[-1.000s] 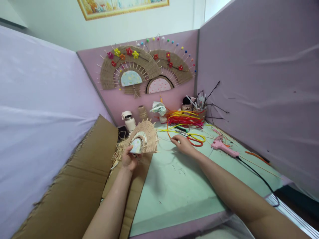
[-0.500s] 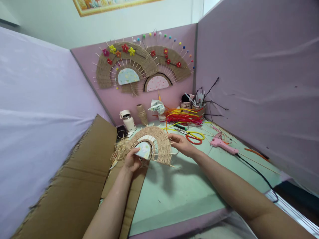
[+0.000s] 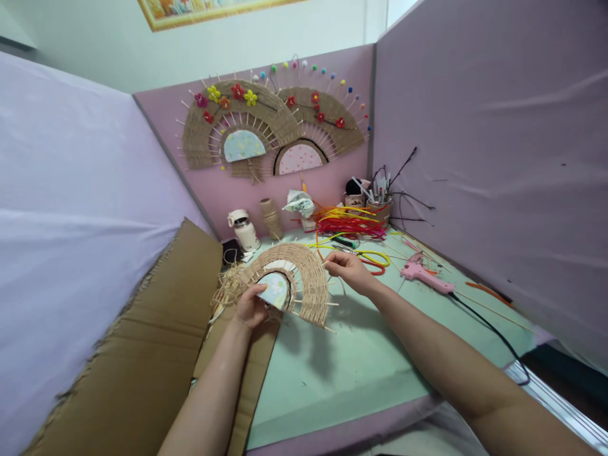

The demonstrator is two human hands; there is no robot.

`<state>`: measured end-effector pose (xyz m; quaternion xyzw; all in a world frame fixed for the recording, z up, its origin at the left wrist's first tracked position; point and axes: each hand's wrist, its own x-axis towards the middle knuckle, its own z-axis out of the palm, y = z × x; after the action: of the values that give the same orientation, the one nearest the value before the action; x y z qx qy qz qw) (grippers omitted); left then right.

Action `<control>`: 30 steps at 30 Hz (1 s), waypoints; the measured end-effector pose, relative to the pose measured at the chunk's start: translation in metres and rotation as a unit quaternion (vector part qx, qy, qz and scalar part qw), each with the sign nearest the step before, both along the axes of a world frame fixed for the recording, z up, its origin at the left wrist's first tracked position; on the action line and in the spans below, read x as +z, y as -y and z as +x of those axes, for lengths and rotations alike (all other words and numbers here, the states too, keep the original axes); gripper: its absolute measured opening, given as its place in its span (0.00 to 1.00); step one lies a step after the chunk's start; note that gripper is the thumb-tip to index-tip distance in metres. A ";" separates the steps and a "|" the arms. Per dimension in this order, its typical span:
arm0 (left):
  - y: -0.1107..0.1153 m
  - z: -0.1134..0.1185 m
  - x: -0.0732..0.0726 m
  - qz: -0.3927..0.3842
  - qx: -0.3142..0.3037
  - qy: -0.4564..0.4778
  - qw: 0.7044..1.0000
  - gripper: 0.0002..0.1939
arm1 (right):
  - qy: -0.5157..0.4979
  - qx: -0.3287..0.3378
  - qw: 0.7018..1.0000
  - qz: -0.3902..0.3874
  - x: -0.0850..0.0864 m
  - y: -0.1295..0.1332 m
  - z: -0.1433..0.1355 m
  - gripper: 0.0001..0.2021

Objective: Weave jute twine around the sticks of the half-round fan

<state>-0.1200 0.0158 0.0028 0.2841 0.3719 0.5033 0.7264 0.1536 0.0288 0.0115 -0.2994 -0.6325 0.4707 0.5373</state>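
My left hand (image 3: 251,306) grips a half-round woven fan (image 3: 311,278) by its base, thumb on the pale blue patterned half-circle (image 3: 275,290) at its centre. Tan twine is woven across the fan's thin sticks, whose tips stand out past the rim. At the fan's right edge my right hand (image 3: 349,271) is closed in a pinch on a thin strand of twine, small and partly hidden by the fingers. A loose bit of strand (image 3: 342,288) curves below that hand. The fan is held tilted above the table, and the left fingers behind it are hidden.
A pink glue gun (image 3: 425,275) with a black cord lies right; scissors (image 3: 373,258) lie behind my right hand. Pipe cleaners (image 3: 351,223), a twine spool (image 3: 270,218) and a white bottle (image 3: 244,231) stand at the back. Cardboard (image 3: 137,335) leans left. Two decorated fans (image 3: 280,111) hang behind.
The held fan has tilted, its right edge dropping slightly. My right fingers have drawn together into a pinch and the hand has shifted slightly, covering more of the scissors.
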 end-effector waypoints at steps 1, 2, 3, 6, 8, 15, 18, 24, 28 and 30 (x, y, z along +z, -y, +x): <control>-0.001 -0.001 0.000 -0.004 -0.002 -0.003 1.000 0.11 | -0.001 -0.015 1.000 0.006 0.002 0.000 0.000 0.14; -0.001 -0.002 0.000 -0.009 -0.006 -0.007 1.000 0.11 | -0.006 -0.030 0.999 0.010 0.003 0.000 0.001 0.14; -0.002 -0.003 0.000 -0.013 -0.008 -0.010 1.000 0.11 | -0.012 -0.045 0.999 0.015 0.005 0.001 0.001 0.14; -0.002 -0.005 0.000 -0.021 -0.007 -0.016 1.000 0.10 | -0.023 -0.082 0.996 0.029 0.009 0.002 0.002 0.13; -0.002 -0.005 0.000 -0.022 -0.007 -0.018 1.000 0.10 | -0.018 -0.099 0.994 0.043 0.011 0.003 0.003 0.13; -0.001 -0.005 0.003 -0.024 -0.037 -0.043 0.998 0.08 | 0.010 -0.098 0.992 0.074 0.013 0.005 0.004 0.12; 0.001 -0.006 0.005 -0.024 -0.037 -0.054 0.998 0.08 | 0.018 -0.094 0.992 0.086 0.013 0.006 0.005 0.11; 0.000 -0.011 0.004 -0.012 -0.039 -0.069 0.997 0.08 | 0.034 -0.089 0.988 0.125 0.013 0.008 0.007 0.08; -0.001 -0.013 0.002 -0.010 -0.046 -0.078 0.996 0.06 | 0.042 -0.078 0.987 0.133 0.014 0.007 0.008 0.07; -0.001 -0.013 0.001 -0.009 -0.049 -0.085 0.995 0.06 | 0.047 -0.058 0.990 0.123 0.015 0.007 0.008 0.07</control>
<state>-0.1330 0.0167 0.0037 0.3373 0.4222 0.4380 0.7184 0.1618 0.0220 0.0266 -0.2891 -0.6915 0.3429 0.5662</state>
